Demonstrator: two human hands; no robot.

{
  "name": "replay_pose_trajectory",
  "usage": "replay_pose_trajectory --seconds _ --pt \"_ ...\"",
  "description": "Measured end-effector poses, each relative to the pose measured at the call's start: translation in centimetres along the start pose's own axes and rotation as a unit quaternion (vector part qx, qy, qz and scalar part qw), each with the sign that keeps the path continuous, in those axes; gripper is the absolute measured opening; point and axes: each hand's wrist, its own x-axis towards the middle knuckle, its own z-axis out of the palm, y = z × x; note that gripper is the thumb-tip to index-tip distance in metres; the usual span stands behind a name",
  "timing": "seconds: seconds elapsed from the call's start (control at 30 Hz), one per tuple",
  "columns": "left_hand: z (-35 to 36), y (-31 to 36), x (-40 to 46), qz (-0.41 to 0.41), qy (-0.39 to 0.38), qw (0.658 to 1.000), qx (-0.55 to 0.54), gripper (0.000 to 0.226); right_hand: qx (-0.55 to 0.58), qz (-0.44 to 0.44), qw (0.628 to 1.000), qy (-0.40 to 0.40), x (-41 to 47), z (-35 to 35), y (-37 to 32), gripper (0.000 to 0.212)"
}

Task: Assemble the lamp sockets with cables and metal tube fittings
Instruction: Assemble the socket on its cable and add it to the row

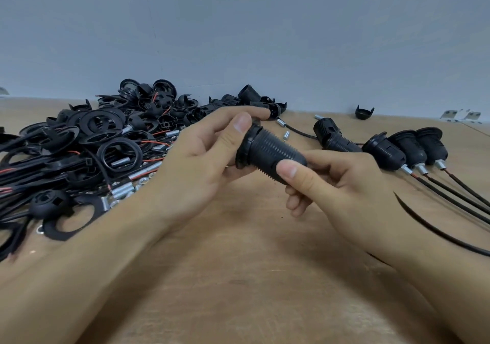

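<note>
Socket (267, 155) held above tabletop (238, 277), tilted, between both hands. Left hand (201, 158) grip: thumb and fingers pinch the collar ring end. Right hand (331, 181) grip: thumb and curled fingers clamp the threaded body's lower end. Parts pile (87, 142) to the left; finished sockets (408, 150) with cables (456, 197) to the right.

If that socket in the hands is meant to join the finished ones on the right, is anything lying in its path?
Nothing visible blocks it. Bare table lies between the held socket, gripped by the left hand and right hand, and the row of finished sockets. Only their cables trail nearer the person.
</note>
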Motion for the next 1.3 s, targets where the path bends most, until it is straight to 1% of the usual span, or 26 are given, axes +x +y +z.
replay_pose_trajectory --seconds 0.07,0.1,0.13,0.17,0.2,0.23,0.27,0.3,0.37,0.43,0.57,0.63,0.67,0.7,0.73,0.8,0.83,0.93,1.0,1.07,1.13,1.17,1.2,1.23,1.27,1.3 --pt "0.0 0.1 -0.1 0.022 -0.008 1.000 0.003 0.032 0.095 0.059 0.994 -0.013 0.1 0.1 -0.2 0.025" --pt "0.0 0.2 -0.1 0.035 -0.011 0.999 0.018 0.031 0.127 0.076 0.989 -0.022 0.2 0.0 -0.3 0.024" --pt "0.0 0.2 -0.1 0.047 -0.013 0.998 0.038 0.031 0.135 0.076 0.988 -0.028 0.2 0.0 -0.5 0.022" --pt "0.0 0.2 -0.2 0.054 -0.012 0.997 0.053 0.031 0.089 0.045 0.995 -0.020 0.1 -0.1 -0.5 0.019" --pt "0.0 0.2 -0.2 0.054 -0.008 0.997 0.061 0.031 -0.006 -0.010 1.000 -0.001 0.0 -0.2 -0.4 0.019" --pt "0.0 0.1 -0.2 0.047 -0.002 0.997 0.061 0.032 -0.124 -0.076 0.989 0.019 -0.1 -0.4 -0.2 0.022" --pt "0.0 0.0 -0.1 0.033 0.001 0.998 0.052 0.036 -0.227 -0.132 0.964 0.042 -0.1 -0.6 0.0 0.027" --pt "0.0 -0.1 0.0 0.014 0.001 0.999 0.040 0.040 -0.290 -0.170 0.940 0.063 -0.1 -0.6 0.2 0.033" --pt "-0.1 -0.4 0.1 -0.024 0.004 1.000 0.019 0.045 -0.331 -0.197 0.919 0.081 0.0 -0.6 0.5 0.043" --pt "-0.2 -0.5 0.1 -0.055 0.014 0.998 -0.009 0.045 -0.329 -0.193 0.922 0.070 0.1 -0.8 0.8 0.047" --pt "-0.2 -0.8 0.2 -0.090 0.002 0.995 -0.035 0.041 -0.302 -0.173 0.937 0.027 0.2 -1.3 0.7 0.046" --pt "-0.2 -0.8 0.1 -0.081 -0.010 0.995 -0.049 0.040 -0.264 -0.144 0.954 0.001 0.1 -1.5 0.9 0.035" --pt "-0.2 -0.7 0.1 -0.070 -0.019 0.996 -0.056 0.040 -0.209 -0.109 0.972 -0.011 0.0 -1.4 0.9 0.027" --pt "-0.2 -0.6 0.1 -0.058 -0.028 0.996 -0.065 0.038 -0.128 -0.064 0.989 -0.023 0.0 -1.3 0.8 0.021" --pt "-0.2 -0.5 0.1 -0.045 -0.039 0.995 -0.075 0.033 -0.044 -0.020 0.998 -0.036 0.0 -1.1 0.7 0.020" --pt "-0.3 -0.2 0.0 -0.020 -0.064 0.993 -0.097 0.025 0.082 0.063 0.993 -0.051 0.2 -0.9 0.8 0.032" --pt "-0.4 -0.2 0.0 -0.006 -0.075 0.992 -0.098 0.027 0.124 0.095 0.986 -0.058 0.3 -0.8 0.8 0.035" --pt "-0.9 0.0 0.2 0.032 -0.096 0.990 -0.100 0.040 0.176 0.132 0.974 -0.057 0.9 -0.7 0.6 0.036" --pt "-1.2 0.4 0.2 0.037 -0.098 0.983 -0.148 0.049 0.183 0.136 0.972 -0.050 1.1 -0.6 0.6 0.039" --pt "-1.5 0.8 0.2 0.033 -0.076 0.971 -0.226 0.042 0.186 0.143 0.971 -0.048 1.1 -0.5 0.7 0.037" --pt "-1.8 0.9 0.2 0.031 -0.003 0.960 -0.278 0.031 0.192 0.148 0.969 -0.044 1.1 -0.5 0.6 0.035" --pt "-1.9 0.9 0.3 0.029 0.040 0.960 -0.276 0.027 0.195 0.150 0.968 -0.041 1.2 -0.6 0.6 0.035" --pt "-2.0 0.8 0.5 0.025 0.074 0.966 -0.247 0.024 0.197 0.153 0.968 -0.038 1.2 -0.6 0.5 0.036" --pt "-1.8 0.7 0.7 0.018 0.092 0.977 -0.193 0.023 0.197 0.155 0.967 -0.036 1.2 -0.7 0.5 0.036" --pt "-1.4 0.5 0.8 0.008 0.093 0.987 -0.127 0.027 0.195 0.157 0.967 -0.036 1.2 -0.7 0.6 0.036" --pt "-1.0 0.2 0.7 -0.004 0.077 0.994 -0.075 0.033 0.194 0.158 0.967 -0.037 1.2 -0.7 0.6 0.035"
